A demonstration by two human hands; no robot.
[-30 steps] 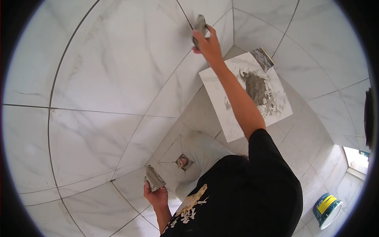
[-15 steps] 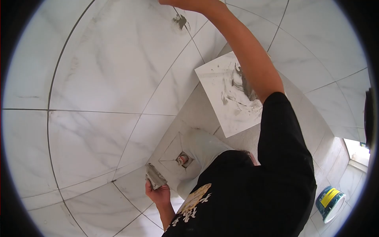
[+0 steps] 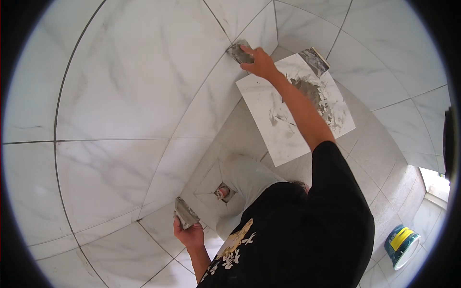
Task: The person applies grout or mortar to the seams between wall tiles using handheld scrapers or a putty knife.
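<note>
My right hand (image 3: 260,63) is closed round a grey, smeared scraper (image 3: 240,51), its blade lying against the marble-look wall tile (image 3: 201,108) at a joint line. Lower down, my left hand (image 3: 188,235) grips a second flat scraper (image 3: 185,213) coated with grey paste, held near the bottom of the wall. Beneath my right forearm lies a white tile board (image 3: 273,139) bearing a heap of grey paste (image 3: 307,91). The handles of both tools are largely hidden by my fingers.
A square floor drain opening (image 3: 222,192) with a reddish pipe end sits beside my light-trousered leg (image 3: 247,175). A grey-streaked piece (image 3: 314,62) rests at the board's far corner. A teal bucket with a yellow label (image 3: 402,246) stands at the lower right.
My right hand has come down from the top edge to the lower joint, with its scraper now visible. The patch of grey paste on the upper joint no longer shows. My left hand has barely shifted.
</note>
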